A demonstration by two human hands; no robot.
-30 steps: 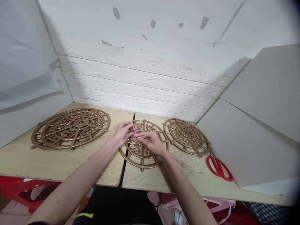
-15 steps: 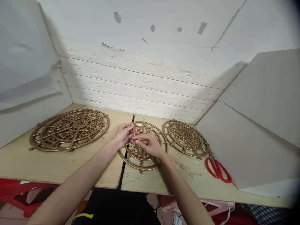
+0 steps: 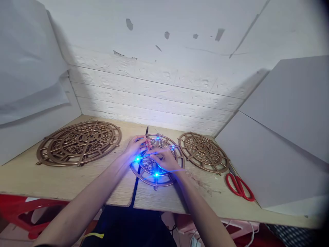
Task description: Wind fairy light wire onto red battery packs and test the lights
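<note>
Over a round golden openwork frame [image 3: 155,184] in the middle, my left hand [image 3: 135,145] is closed on a small red battery [image 3: 147,145], holding it near its upper end. My right hand [image 3: 164,158] pinches at the battery's lower end from the right, where thin wire is hard to make out. Several small blue lights [image 3: 156,174] glow on the middle frame. A loose thin wire [image 3: 159,132] sticks up at the frame's far edge.
Overlapping golden frames [image 3: 58,160] lie at the left. Another golden frame [image 3: 221,168] is at the right, beside red-handled scissors [image 3: 238,187]. A white brick-patterned wall [image 3: 154,89] stands behind the wooden table [image 3: 115,188], with pale panels on both sides.
Blue lights have come on at the middle frame, casting a blue glow on both hands and the wall. My hands have stayed almost in place on the battery.
</note>
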